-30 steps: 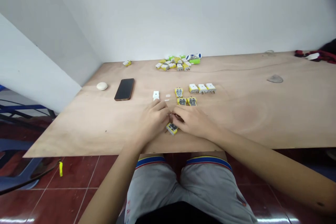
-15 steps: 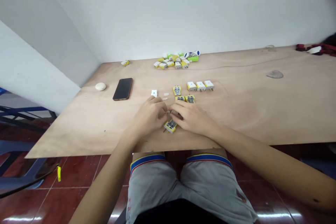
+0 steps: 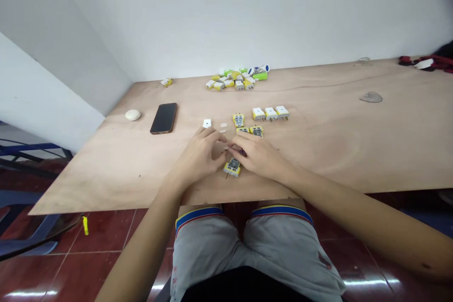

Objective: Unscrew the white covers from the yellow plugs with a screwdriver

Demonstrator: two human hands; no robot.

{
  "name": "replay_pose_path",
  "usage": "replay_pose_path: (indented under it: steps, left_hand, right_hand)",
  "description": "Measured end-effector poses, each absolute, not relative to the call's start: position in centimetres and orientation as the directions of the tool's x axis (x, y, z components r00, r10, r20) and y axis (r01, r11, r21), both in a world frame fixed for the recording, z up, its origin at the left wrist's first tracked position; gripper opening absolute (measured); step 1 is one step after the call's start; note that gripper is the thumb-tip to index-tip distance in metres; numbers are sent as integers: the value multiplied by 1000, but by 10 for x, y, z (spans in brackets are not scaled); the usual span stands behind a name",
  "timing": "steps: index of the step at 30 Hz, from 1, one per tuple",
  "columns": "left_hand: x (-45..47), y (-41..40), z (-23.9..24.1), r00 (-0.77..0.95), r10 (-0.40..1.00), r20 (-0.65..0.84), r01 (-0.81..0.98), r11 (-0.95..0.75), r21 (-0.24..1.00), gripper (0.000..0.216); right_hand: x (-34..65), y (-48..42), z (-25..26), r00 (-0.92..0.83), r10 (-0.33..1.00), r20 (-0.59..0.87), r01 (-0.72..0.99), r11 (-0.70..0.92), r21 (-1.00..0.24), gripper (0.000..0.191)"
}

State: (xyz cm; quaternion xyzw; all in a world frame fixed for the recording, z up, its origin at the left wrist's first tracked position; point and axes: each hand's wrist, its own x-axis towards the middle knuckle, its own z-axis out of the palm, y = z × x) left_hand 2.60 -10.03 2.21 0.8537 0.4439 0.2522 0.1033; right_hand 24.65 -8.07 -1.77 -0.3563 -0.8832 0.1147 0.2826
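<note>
The yellow plug half [image 3: 232,167] in front of you lay flat with its open face up. It showed a grey inside with small dark metal parts, framed by the yellow shell. It sat to the right of the black phone [image 3: 163,118] and nearer to you than the phone, turned slightly askew. A thin dark pin stuck out at its near end. Its far end was covered from view.

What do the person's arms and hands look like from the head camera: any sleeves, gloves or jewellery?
The left hand and right hand are bare: no gloves, and no rings or watch that I can make out. The left forearm and right forearm show no sleeves. The only clothing in view is grey shorts with blue, yellow and red striped hems.
</note>
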Motion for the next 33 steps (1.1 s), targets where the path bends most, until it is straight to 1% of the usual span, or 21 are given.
replay_pose_path:
  steps: [6,13,17,20,23,26,29,32,33]
  left_hand:
    - [23,-97,16,475,786,396,671,-615,414,5]
    - [21,-95,9,510,748,424,643,-660,390,14]
    - [21,-94,7,534,710,459,612,-699,368,18]
    - [22,-93,7,555,690,464,602,-718,349,18]
    - [22,-93,7,570,680,461,596,-728,339,20]
    - [22,-93,7,568,682,461,595,-727,341,23]
    - [22,-93,6,549,702,452,616,-706,349,21]
    - [22,-93,6,539,718,441,636,-690,346,22]
    - [22,-93,6,540,720,437,642,-688,340,22]
  right_hand:
    - [247,-79,-21,-580,670,464,501,742,-445,12]
    - [250,-83,-19,-567,673,475,496,739,-455,12]
    - [254,-85,-17,-563,681,469,512,732,-449,20]
    - [254,-86,-17,-593,673,442,519,739,-429,16]
    - [254,-85,-17,-614,660,432,521,751,-406,17]
    - [254,-86,-17,-603,661,446,523,750,-405,18]
    - [253,-87,-15,-589,667,457,523,745,-414,19]
    - [253,-88,-14,-574,682,453,522,731,-439,27]
    - [253,-88,-14,-576,683,449,524,730,-438,27]
